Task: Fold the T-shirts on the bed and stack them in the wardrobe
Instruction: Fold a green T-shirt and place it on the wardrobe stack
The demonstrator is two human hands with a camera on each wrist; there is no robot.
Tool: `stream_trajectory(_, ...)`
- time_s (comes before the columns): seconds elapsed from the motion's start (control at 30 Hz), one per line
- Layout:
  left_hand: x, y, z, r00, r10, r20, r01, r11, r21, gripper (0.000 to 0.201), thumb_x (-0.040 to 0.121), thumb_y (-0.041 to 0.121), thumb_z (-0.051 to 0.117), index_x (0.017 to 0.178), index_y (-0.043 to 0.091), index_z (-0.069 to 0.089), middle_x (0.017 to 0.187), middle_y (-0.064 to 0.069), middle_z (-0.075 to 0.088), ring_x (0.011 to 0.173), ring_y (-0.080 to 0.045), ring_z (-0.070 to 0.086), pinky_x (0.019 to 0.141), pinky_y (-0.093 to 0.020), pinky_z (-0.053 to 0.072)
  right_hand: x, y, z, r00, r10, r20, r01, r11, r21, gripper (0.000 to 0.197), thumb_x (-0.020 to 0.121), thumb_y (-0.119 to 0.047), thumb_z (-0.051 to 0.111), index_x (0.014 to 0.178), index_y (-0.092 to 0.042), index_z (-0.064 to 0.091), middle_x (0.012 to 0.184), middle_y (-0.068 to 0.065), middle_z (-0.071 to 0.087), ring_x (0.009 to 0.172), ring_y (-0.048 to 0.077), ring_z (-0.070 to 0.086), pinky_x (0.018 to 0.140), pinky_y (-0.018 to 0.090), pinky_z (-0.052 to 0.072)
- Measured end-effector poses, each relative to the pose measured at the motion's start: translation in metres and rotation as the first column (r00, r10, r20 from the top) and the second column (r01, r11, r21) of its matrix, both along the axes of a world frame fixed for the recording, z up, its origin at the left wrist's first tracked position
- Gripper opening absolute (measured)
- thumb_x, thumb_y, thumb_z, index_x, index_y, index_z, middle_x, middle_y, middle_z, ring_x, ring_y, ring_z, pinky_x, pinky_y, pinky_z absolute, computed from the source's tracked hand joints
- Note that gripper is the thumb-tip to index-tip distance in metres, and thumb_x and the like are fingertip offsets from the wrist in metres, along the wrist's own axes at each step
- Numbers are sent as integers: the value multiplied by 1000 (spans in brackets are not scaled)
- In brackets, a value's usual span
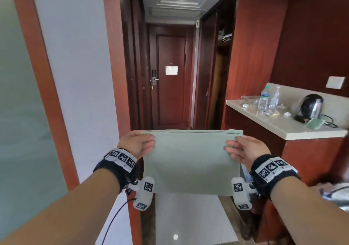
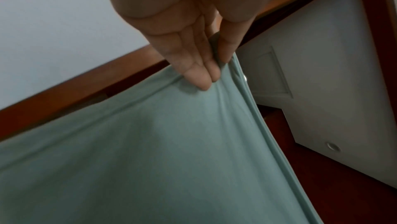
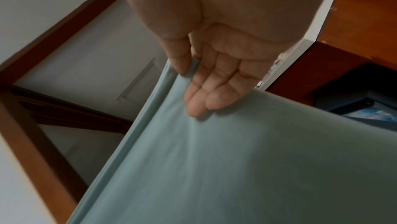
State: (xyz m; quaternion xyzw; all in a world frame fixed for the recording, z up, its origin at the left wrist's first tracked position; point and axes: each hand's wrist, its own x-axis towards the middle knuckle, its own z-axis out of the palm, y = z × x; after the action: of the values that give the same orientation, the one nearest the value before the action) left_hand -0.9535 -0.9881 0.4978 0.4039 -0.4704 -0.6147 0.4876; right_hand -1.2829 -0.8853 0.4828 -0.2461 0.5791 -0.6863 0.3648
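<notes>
Left hand [image 1: 136,145] and right hand [image 1: 243,150] are each pinching a top corner of the folded green T-shirt [image 1: 190,161], which is hanging between them. Risk: the layers are only being pinched at the corners, so the fold is likely sagging open or slipping en route to the wardrobe.

The shirt [image 1: 190,161] hangs between the left hand [image 1: 137,143] and right hand [image 1: 243,151], before a door [image 1: 171,80]. Right of it stands a counter [image 1: 283,125], with bottles [image 1: 264,101] left of the kettle [image 1: 309,108].
</notes>
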Motion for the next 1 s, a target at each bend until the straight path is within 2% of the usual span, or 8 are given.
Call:
stream_trajectory(0.13, -41, -51, -4, 996, -52, 74, 57, 995, -76, 8, 94, 0, 67, 95, 7, 64, 89, -13, 67, 82, -23, 66, 73, -35, 57, -36, -43, -7, 997, -81, -3, 81, 997, 12, 4, 105, -17, 52, 100, -17, 51, 99, 18, 75, 92, 34, 74, 93, 46, 54)
stream_trajectory(0.2, -59, -86, -5, 989, -62, 137, 81, 987, -140, 26, 91, 1, 71, 115, 10, 66, 105, -10, 73, 99, -22, 71, 85, -37, 61, -51, -68, -9, 993, -117, -8, 117, 993, 5, 1, 104, -15, 53, 104, -15, 52, 99, 20, 76, 94, 36, 73, 96, 49, 53)
stream_trajectory(0.4, -117, -190, 25, 945, -227, 234, 298, 893, -338, 32, 94, -7, 60, 111, 20, 58, 102, -7, 63, 89, -19, 61, 70, -27, 53, -97, -153, 13, 981, -188, -45, 186, 982, -38, 23, 104, -18, 51, 125, -8, 54, 101, 12, 78, 93, 33, 75, 98, 47, 55)
stream_trajectory(0.53, -157, -265, 34, 943, -151, 296, 264, 883, -388, 44, 92, 6, 62, 114, 43, 57, 111, -1, 71, 98, -24, 71, 90, -49, 59, -125, -205, 32, 967, -253, -28, 250, 965, -81, 25, 105, -18, 49, 127, -8, 53, 101, 11, 78, 91, 33, 76, 86, 42, 59)
stream_trajectory(0.63, -190, -315, 28, 922, -130, 365, 285, 866, -410, 54, 81, 10, 63, 112, 54, 55, 107, 2, 74, 98, -25, 73, 87, -53, 60, -148, -236, 36, 959, -282, -15, 280, 957, -77, 30, 105, -18, 49, 132, -8, 51, 102, 11, 78, 89, 31, 76, 74, 36, 60)
stream_trajectory(0.77, -249, -369, 25, 894, -137, 427, 333, 841, -426, 50, 80, 3, 58, 124, 26, 55, 88, 1, 69, 79, -11, 69, 66, -28, 53, -191, -280, 38, 944, -329, -25, 326, 942, -77, 30, 105, -16, 50, 133, -7, 51, 109, 15, 75, 96, 35, 73, 85, 43, 58)
stream_trajectory(0.87, -302, -414, 15, 879, -123, 461, 347, 828, -440, 53, 70, 13, 56, 123, 12, 53, 108, -10, 64, 100, -27, 67, 72, -43, 57, -234, -319, 31, 939, -342, -23, 341, 938, -59, 29, 105, -16, 50, 132, -7, 52, 109, 15, 75, 92, 34, 74, 81, 42, 58)
stream_trajectory(1.0, -368, -474, 11, 864, -102, 492, 355, 817, -455, 50, 73, 11, 57, 122, 9, 52, 104, -10, 60, 103, -31, 63, 71, -56, 54, -302, -382, 22, 940, -341, -22, 338, 938, -73, 31, 104, -17, 52, 133, -7, 52, 103, 13, 77, 90, 34, 75, 79, 40, 62)
